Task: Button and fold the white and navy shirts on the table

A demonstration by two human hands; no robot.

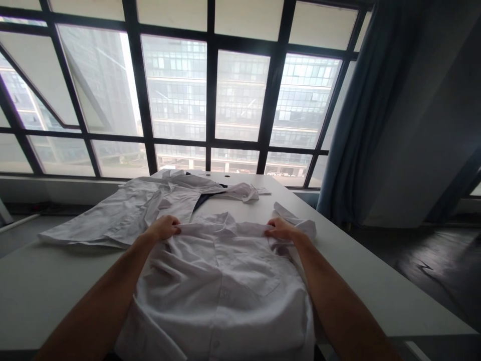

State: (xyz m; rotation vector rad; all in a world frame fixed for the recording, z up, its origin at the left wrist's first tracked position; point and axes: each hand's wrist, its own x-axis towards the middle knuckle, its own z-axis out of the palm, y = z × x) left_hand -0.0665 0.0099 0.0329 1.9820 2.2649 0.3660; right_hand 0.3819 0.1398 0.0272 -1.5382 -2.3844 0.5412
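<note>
White dress shirt [221,296] sits pinched at each shoulder by left hand [162,228] and right hand [281,229]; uneven tugging could twist it askew.

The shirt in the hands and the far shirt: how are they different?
The near shirt is gripped by the left hand and right hand; the far shirt lies untouched. The near shirt sits by the person, the far shirt nearer the window. Both are white and lie on one table.
</note>
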